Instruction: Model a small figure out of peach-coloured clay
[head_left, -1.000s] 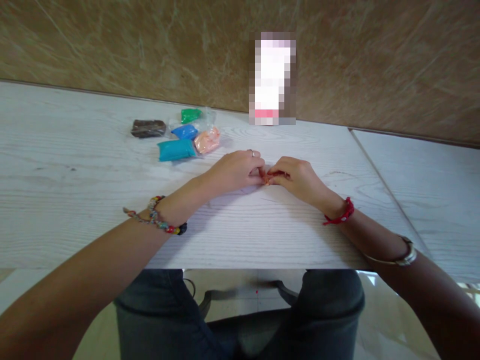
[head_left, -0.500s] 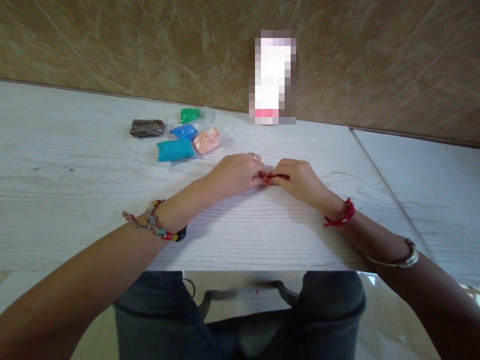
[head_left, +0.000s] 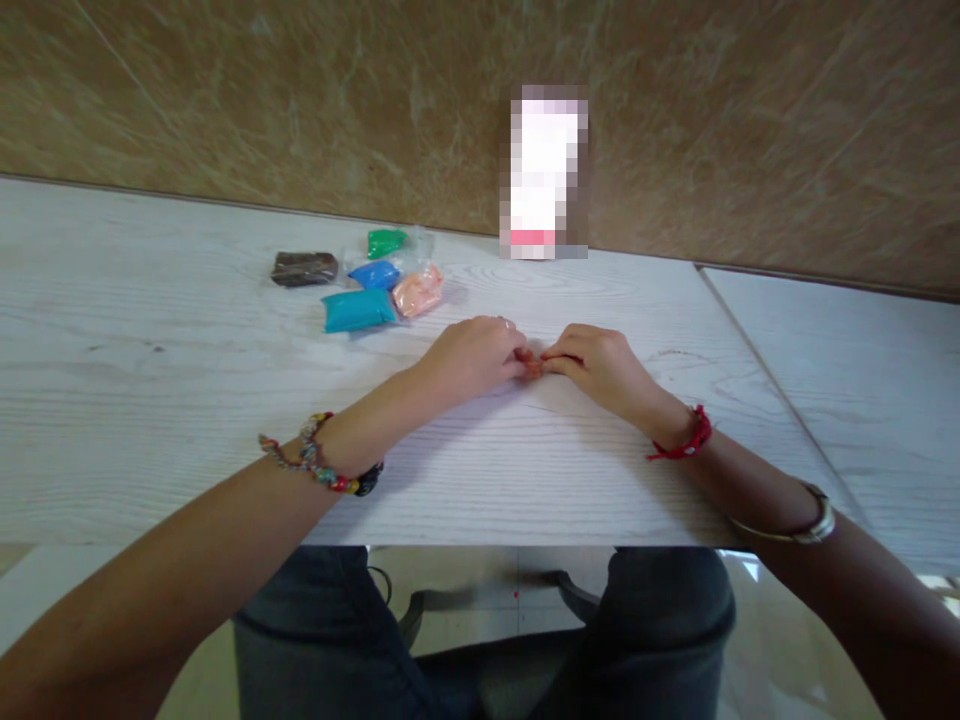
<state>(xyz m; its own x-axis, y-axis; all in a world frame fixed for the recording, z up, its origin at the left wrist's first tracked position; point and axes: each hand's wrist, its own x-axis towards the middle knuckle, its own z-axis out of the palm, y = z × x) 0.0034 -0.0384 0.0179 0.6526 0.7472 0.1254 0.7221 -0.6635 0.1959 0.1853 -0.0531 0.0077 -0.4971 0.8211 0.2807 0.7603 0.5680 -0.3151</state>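
A small orange-red piece of clay [head_left: 533, 369] sits between my two hands, low over the white wood-grain table. My left hand [head_left: 480, 352], with a ring on one finger, pinches it from the left. From the other side, the thumb and forefinger of my right hand [head_left: 600, 362] are pressed together at its edge; whether they grip a bit of it cannot be made out. My fingers hide part of the piece. Beyond my left hand lie clear packets: teal clay [head_left: 358, 311], peach clay [head_left: 418, 291], blue clay [head_left: 375, 275], green clay [head_left: 385, 242] and brown clay [head_left: 304, 268].
A phone-shaped thing [head_left: 544, 170], blurred out, leans on the brown marbled wall [head_left: 712, 130] at the table's back. A seam [head_left: 772, 375] runs across the table [head_left: 187, 400] on the right. The front edge lies just above my legs.
My right fingertips have shifted slightly, showing more of the orange-red clay beside the left fingers. The whole view has tilted a little, so the packets and phone-shaped thing appear lower.
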